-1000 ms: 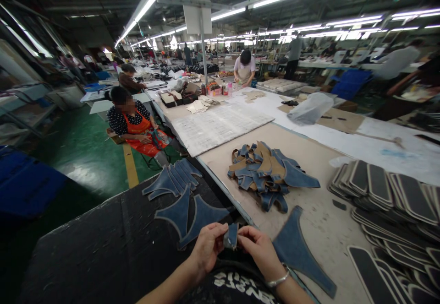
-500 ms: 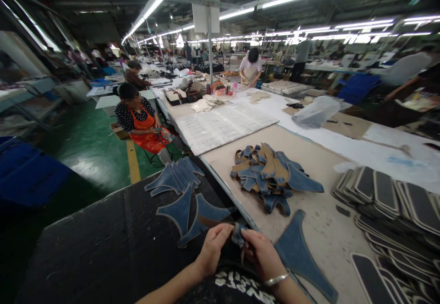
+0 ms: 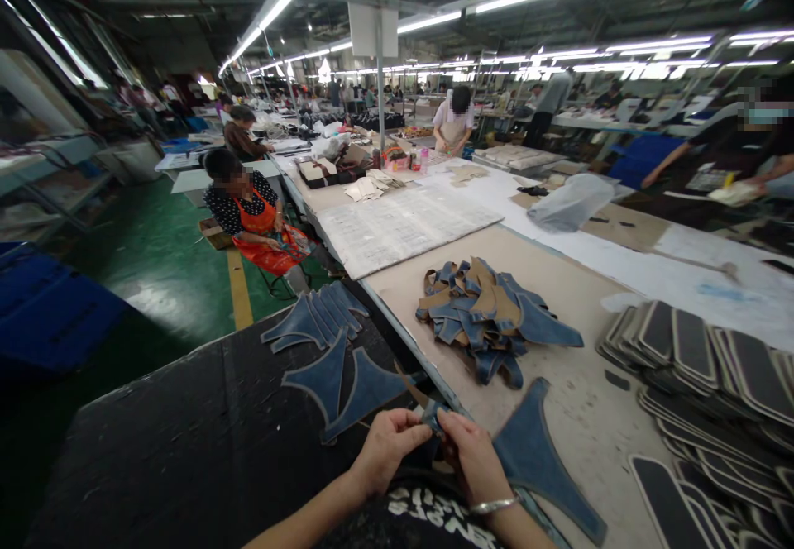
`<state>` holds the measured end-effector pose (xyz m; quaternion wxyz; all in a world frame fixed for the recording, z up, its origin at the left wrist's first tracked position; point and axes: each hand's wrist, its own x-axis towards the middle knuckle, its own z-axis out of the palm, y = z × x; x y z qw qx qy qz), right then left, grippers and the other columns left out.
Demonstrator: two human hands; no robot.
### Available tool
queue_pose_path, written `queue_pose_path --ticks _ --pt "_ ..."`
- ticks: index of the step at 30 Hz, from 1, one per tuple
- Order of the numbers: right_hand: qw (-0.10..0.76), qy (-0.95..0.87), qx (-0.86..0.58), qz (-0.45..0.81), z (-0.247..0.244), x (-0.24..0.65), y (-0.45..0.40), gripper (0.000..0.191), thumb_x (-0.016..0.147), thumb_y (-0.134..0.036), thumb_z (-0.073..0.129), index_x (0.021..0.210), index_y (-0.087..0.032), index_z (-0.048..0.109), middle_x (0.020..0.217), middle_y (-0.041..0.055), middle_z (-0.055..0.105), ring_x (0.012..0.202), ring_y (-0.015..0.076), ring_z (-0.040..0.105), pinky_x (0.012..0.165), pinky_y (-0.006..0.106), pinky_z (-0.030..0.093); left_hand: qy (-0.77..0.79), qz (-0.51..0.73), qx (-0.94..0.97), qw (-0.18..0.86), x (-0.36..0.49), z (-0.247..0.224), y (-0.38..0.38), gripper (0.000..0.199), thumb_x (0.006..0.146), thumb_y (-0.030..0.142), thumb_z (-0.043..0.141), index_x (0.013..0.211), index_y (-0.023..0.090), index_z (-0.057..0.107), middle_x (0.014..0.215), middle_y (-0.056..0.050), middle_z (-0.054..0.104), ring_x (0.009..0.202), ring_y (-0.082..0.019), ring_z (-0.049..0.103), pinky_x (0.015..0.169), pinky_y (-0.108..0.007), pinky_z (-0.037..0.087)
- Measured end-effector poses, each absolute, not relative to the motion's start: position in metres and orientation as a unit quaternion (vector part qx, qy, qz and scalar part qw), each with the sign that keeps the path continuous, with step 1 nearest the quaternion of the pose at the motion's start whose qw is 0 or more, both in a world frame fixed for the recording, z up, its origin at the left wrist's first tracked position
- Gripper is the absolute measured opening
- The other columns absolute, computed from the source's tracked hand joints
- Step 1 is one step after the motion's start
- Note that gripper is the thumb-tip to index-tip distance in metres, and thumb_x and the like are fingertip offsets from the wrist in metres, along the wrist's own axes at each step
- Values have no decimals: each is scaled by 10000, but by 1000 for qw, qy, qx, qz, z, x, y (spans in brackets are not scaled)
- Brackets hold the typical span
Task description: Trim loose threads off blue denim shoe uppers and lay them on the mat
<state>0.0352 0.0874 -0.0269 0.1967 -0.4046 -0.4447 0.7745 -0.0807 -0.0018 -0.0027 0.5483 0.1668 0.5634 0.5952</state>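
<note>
Close to my body, a blue leather piece (image 3: 432, 417) with a brown underside is pinched between my two hands. My left hand (image 3: 390, 448) grips its left side with thumb and fingers together. On the other side my right hand (image 3: 470, 454), with a silver bangle at the wrist, is closed on the same piece; its fingertips are partly hidden. Just beyond my hands, two flat blue leather pieces (image 3: 370, 388) lie on the black table (image 3: 186, 433). A row of overlapping blue pieces (image 3: 313, 317) is behind them. One more blue piece (image 3: 546, 458) lies right of my right hand.
A tangled heap of blue and brown leather pieces (image 3: 490, 313) sits on the beige table (image 3: 403, 284). Stacks of dark, pale-edged panels (image 3: 700, 350) are at the right. A white board (image 3: 403, 226) lies further back. A co-worker in an orange apron (image 3: 260, 222) sits at the left.
My fingers have shifted on the leather piece, and its brown strip now points up and away from me. At the far right, a person has come more into view.
</note>
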Motion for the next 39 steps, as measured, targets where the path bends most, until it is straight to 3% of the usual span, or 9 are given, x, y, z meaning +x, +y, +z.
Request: queue_pose_path --ticks 16,26,33,36,39 --pt "176 -488 -380 766 -21 37 84 382 771 -504 626 607 -167 549 479 -64 348 437 77 278 413 233 164 535 626 195 533 -79 -4 -6 238 663 293 727 793 98 688 721 -51 692 631 -116 578 637 -221 449" --pt "184 -567 -392 700 -17 39 86 437 763 -553 593 566 -178 482 476 -63 352 444 91 315 418 233 227 542 618 187 538 -75 -10 -6 246 681 285 704 833 97 659 749 -71 689 654 -130 592 665 -242 456" --pt "178 -530 -373 740 -14 43 87 417 797 -558 545 623 -181 516 509 -44 412 456 108 357 418 230 267 559 611 184 530 -73 -3 -3 212 669 270 693 794 103 652 719 -57 677 639 -128 572 631 -236 439" --pt "180 -652 -366 639 -6 52 93 400 831 -517 519 610 -185 540 511 -26 463 475 134 414 451 253 320 570 606 195 520 -74 3 -3 216 676 274 685 798 98 657 724 -53 671 644 -119 555 630 -226 427" --pt "215 -785 -336 474 8 64 99 224 832 -378 581 700 -200 618 631 7 588 592 172 530 553 272 406 582 591 219 513 -74 5 -3 230 693 291 665 812 94 657 726 -52 665 645 -120 544 622 -225 417"
